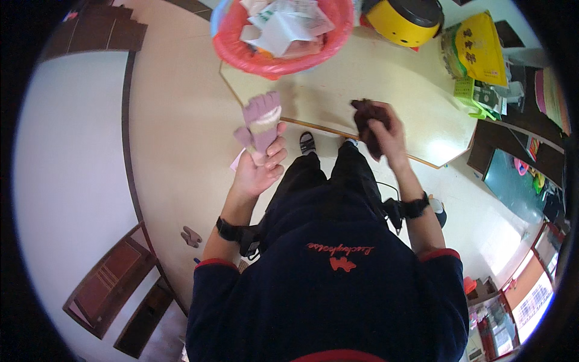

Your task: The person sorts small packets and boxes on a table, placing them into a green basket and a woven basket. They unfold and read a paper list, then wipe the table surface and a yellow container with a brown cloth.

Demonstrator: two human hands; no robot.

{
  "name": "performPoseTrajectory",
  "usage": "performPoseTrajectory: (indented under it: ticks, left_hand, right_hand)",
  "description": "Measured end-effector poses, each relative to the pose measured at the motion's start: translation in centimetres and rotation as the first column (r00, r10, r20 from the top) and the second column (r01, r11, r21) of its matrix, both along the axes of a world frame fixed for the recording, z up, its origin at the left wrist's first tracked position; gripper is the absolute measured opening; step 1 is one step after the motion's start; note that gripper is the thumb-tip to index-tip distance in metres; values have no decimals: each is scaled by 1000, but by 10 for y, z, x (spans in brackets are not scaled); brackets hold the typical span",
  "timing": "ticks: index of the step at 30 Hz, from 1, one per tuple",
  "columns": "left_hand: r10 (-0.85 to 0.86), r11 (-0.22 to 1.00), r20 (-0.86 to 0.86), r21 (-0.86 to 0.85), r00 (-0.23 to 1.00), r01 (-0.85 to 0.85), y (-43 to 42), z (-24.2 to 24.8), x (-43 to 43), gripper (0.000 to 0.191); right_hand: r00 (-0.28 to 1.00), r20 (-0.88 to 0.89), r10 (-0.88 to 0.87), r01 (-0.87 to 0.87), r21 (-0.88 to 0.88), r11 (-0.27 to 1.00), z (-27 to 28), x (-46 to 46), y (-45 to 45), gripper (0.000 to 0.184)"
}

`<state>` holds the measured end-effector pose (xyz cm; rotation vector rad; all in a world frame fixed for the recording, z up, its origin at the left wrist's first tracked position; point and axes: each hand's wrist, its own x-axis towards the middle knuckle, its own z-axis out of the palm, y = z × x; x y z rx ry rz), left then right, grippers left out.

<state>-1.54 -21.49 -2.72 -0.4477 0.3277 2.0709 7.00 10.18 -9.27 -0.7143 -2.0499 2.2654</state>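
Note:
My left hand (264,165) grips the cuff end of a knitted glove (262,120), purple with white and yellowish bands. The glove's fingers point up and away from me. A pale pink flat piece (237,159) shows beside that hand; whether the hand touches it, I cannot tell. On the right, my right hand (386,133) is closed around a crumpled dark brown piece of fabric (370,124), over the near edge of the pale table (325,97). Its exact shape is bunched up and partly covered by my fingers.
A basket lined with a red plastic bag (271,68) holds papers at the table's far left. Behind stands a yellow-and-black appliance (398,22). A yellow printed bag (481,52) and a green basket (466,92) are at the right. Slippers (191,237) lie on the floor.

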Motion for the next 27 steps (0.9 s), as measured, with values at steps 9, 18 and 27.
performPoseTrajectory:
  ticks: [9, 18, 27]
  left_hand:
    - [-109, 994, -66, -40, 992, 106, 21, 34, 5, 44]
    - [-231, 879, -49, 418, 972, 230, 57, 50, -2, 43]
    - [-102, 878, -795, -354, 597, -321, 91, 66, 10, 35]
  right_hand:
    - [993, -7, 118, -57, 845, 532, 90, -4, -3, 56]
    - [944, -237, 228, -207, 109, 972, 166, -23, -70, 27]
    - [955, -287, 80, 32, 367, 930, 190, -3, -54, 21]
